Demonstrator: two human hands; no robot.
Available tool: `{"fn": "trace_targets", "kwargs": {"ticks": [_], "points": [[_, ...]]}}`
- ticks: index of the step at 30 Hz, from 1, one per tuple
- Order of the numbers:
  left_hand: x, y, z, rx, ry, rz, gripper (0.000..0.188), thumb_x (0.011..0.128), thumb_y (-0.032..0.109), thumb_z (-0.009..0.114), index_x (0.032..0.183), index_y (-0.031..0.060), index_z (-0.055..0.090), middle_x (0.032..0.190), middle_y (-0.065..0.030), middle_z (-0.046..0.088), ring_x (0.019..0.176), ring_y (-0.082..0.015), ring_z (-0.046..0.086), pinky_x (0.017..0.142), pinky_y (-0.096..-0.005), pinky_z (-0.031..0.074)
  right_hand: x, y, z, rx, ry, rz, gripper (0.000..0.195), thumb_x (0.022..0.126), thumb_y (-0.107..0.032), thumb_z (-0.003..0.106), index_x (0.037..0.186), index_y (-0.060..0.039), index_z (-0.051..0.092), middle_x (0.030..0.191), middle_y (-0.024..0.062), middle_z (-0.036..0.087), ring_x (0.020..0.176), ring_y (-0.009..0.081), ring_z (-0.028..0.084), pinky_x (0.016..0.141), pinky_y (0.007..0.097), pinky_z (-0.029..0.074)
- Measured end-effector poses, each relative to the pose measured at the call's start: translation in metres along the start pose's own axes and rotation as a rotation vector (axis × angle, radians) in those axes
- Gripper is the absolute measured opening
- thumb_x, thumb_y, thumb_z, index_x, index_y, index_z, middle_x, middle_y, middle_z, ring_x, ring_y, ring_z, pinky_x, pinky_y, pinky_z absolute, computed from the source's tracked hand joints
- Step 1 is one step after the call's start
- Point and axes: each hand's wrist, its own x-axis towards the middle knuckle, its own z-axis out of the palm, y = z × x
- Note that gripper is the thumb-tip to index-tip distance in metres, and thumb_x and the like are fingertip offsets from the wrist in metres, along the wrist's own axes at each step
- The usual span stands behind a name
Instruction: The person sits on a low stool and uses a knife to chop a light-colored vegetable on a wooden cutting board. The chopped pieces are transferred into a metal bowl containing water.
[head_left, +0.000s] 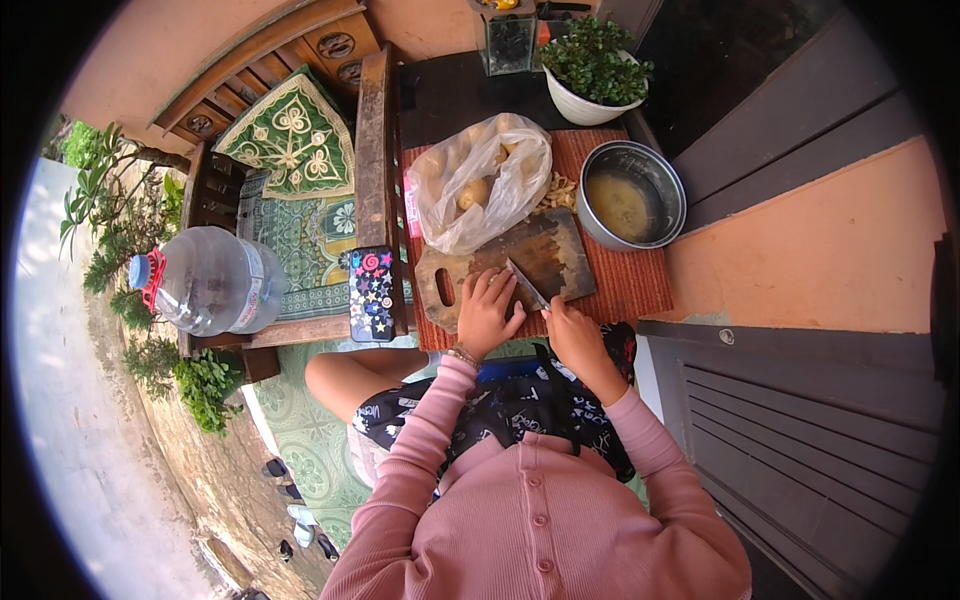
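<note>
My right hand (581, 341) grips the handle of a kitchen knife (528, 285), whose blade points up and left over a worn wooden cutting board (559, 244). Pressed to the board beside the blade, my left hand (484, 311) has its fingertips on a small pale piece of food (493, 280), mostly hidden under them. A clear plastic bag (480, 217) of potatoes (472, 193) overlaps the board's far edge. Pale cut strips or peelings (559, 193) lie between the bag and a metal pot (632, 244), which holds cloudy yellowish liquid.
An orange-red woven mat (637, 289) lies under the board. Behind stand a potted plant (596, 67) and a glass container (510, 45). On the left, a wooden bench (375, 142) bears a cushion (292, 142), a large water bottle (210, 281) and a star-patterned phone case (372, 294).
</note>
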Motion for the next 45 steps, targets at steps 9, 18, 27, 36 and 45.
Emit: {"fn": "trace_targets", "kwargs": {"ticks": [9, 18, 27, 36, 45], "points": [[-0.001, 0.000, 0.000, -0.004, 0.007, -0.001, 0.042, 0.077, 0.023, 0.062, 0.110, -0.0033, 0.063, 0.118, -0.0140, 0.060, 0.115, -0.0308, 0.050, 0.101, -0.0481, 0.035, -0.001, 0.001, 0.000, -0.047, 0.023, 0.014, 0.023, 0.097, -0.022, 0.049, 0.091, 0.0003, 0.048, 0.069, 0.0207, 0.062, 0.062, 0.0382, 0.065, 0.053, 0.0455, 0.052], [-0.001, 0.000, 0.001, -0.013, 0.019, -0.006, 0.041, 0.076, 0.023, 0.062, 0.108, -0.0036, 0.063, 0.116, -0.0147, 0.060, 0.114, -0.0312, 0.051, 0.101, -0.0483, 0.035, -0.009, 0.001, 0.005, -0.024, 0.019, 0.028, 0.023, 0.097, -0.022, 0.048, 0.090, 0.0003, 0.048, 0.071, 0.0216, 0.062, 0.064, 0.0390, 0.065, 0.054, 0.0453, 0.053], [-0.001, 0.000, 0.001, -0.014, 0.014, -0.005, 0.042, 0.077, 0.023, 0.062, 0.108, -0.0035, 0.063, 0.118, -0.0149, 0.058, 0.114, -0.0313, 0.050, 0.100, -0.0484, 0.035, -0.011, 0.005, 0.000, -0.039, -0.013, 0.072, 0.024, 0.097, -0.023, 0.047, 0.090, 0.0003, 0.048, 0.069, 0.0218, 0.062, 0.063, 0.0398, 0.064, 0.054, 0.0461, 0.053], [-0.001, 0.000, 0.002, 0.001, 0.006, -0.011, 0.042, 0.076, 0.023, 0.062, 0.110, -0.0021, 0.063, 0.119, -0.0122, 0.059, 0.115, -0.0301, 0.051, 0.101, -0.0481, 0.034, -0.011, -0.004, 0.010, -0.078, 0.031, 0.020, 0.023, 0.097, -0.023, 0.048, 0.090, -0.0007, 0.048, 0.069, 0.0193, 0.061, 0.063, 0.0374, 0.066, 0.052, 0.0440, 0.054], [0.000, -0.001, 0.001, 0.012, -0.015, 0.001, 0.042, 0.077, 0.024, 0.061, 0.108, -0.0055, 0.063, 0.118, -0.0149, 0.059, 0.115, -0.0303, 0.050, 0.101, -0.0485, 0.035, -0.010, -0.012, 0.018, -0.358, 0.068, -0.030, 0.017, 0.094, -0.019, 0.051, 0.086, -0.0047, 0.049, 0.064, 0.0111, 0.062, 0.055, 0.0248, 0.067, 0.047, 0.0316, 0.054]]}}
